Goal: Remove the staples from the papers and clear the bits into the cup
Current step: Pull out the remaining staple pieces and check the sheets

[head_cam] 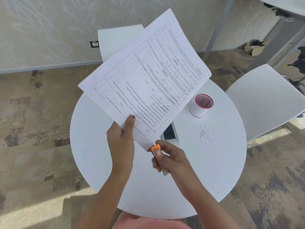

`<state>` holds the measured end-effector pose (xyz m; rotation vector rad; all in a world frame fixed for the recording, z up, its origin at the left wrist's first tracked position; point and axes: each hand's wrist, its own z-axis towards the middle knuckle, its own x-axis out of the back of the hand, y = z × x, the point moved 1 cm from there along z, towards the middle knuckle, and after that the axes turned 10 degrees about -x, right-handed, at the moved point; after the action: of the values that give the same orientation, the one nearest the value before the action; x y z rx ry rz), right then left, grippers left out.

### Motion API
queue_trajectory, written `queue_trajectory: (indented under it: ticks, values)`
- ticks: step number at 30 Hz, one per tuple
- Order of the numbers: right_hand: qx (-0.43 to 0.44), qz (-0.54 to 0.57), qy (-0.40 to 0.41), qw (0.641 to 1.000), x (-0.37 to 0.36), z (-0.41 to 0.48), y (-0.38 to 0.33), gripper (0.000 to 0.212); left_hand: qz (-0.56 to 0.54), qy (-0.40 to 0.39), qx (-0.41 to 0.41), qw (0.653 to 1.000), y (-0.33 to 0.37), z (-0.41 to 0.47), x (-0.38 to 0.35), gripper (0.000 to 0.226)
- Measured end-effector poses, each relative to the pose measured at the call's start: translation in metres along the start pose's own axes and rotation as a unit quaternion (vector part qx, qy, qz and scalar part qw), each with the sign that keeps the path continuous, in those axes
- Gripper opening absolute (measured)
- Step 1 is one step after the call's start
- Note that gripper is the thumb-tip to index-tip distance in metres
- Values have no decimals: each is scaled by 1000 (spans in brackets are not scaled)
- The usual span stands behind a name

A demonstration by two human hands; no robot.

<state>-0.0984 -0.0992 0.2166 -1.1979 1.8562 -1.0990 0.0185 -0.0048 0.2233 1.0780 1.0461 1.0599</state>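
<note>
Papers (142,76) are up off the surface (132,187), tilted and fanned into two sheets, hanging over its far-left part. Your left hand (121,138) holds them at their near edge. The thumb lies flat on the printed face and the fingers are hidden behind the sheets, so it's a pinch. That forearm comes up from the near edge with the wrist straight.

Your right hand (171,157) grips the staple remover (156,150). The thumb presses its orange tab and the fingers (155,163) are curled together round the metal body. The tool tip touches the papers' nearest corner. Can't tell whether it's biting a staple. The right forearm angles in from the near-right edge.

Bits (203,133) lie loose in a small scatter toward the right edge. The cup (200,105) stands upright just beyond them, toward the far-right edge. A socket panel (169,133) sits mid-surface, partly under the papers. White chairs stand beyond the far edge (115,40) and the right edge (264,100).
</note>
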Motion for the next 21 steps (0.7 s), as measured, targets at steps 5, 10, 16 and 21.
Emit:
queue_trajectory:
  ticks: [5,10,16,21]
  values:
    - [16,14,-19,1000,1,-6,-10,28,-6,2,-7,1000,8,-6,-3,30]
    - [24,8,-8,1000,-2,-6,-14,45,-10,13,-23,1000,14,-10,-5,22]
    - [52,8,-6,999,-1,-10,-19,33,-32,3,-30,999,24,-11,-6,13]
    - [55,9,12,998,-2,-13,-21,32,-47,1,-26,999,26,-13,-7,19]
